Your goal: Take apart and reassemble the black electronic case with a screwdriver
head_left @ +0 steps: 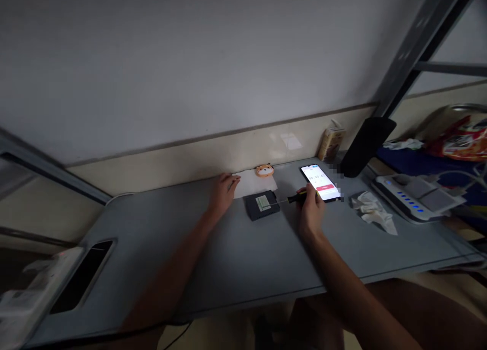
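Observation:
My right hand (312, 210) is closed round the dark handle of a screwdriver (296, 198), whose thin shaft points left over a dark box. That box (262, 206) lies on the grey table (243, 269) with a pale label facing up. My left hand (222, 193) is at the left edge of a white paper sheet (247, 183), its fingers closed together; what they hold, if anything, is too small to make out. An orange animal-faced object (265, 170) rests at the back of the sheet. Just behind my right hand lies a phone (319, 180) with a lit timer screen.
Crumpled tissue (375, 211) and a power strip (413, 203) are on the right. A drink carton (332, 142) and a black cylinder (367, 144) stand at the back right. Another phone (83, 275) lies far left. A wall and metal posts bound the table.

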{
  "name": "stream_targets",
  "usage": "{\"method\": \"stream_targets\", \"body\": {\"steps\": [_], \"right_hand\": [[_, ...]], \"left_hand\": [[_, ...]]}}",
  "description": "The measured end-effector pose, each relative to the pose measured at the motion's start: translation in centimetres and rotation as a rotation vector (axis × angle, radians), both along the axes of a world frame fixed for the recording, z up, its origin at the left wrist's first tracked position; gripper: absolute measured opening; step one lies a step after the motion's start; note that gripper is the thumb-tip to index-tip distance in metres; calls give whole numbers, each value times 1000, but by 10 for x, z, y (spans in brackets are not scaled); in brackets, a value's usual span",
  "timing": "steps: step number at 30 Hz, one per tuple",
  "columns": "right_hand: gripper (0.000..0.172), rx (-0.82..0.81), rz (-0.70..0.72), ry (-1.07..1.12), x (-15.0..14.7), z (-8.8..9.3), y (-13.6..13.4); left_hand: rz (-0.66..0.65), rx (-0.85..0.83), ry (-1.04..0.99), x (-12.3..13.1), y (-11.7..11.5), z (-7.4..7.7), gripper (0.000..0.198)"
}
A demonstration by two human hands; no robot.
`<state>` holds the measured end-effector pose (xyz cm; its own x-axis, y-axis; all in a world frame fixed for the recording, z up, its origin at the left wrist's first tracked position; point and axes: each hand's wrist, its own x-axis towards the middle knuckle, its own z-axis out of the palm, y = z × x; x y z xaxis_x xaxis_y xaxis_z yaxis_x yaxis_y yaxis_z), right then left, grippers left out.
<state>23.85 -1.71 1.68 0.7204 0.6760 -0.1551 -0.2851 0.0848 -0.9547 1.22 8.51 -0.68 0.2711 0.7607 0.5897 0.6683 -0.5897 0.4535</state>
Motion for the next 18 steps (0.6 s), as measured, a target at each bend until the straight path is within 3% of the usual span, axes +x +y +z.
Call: {"method": "stream_targets", "body": {"steps": [6,18], "right_hand": [[53,-16,-3,62,2,1,0],[50,15,15,-39,8,-10,4]], "left_hand": [[-36,-56,60,11,13,-13,18],[13,-148,-59,-11,2,-21,19]]}}
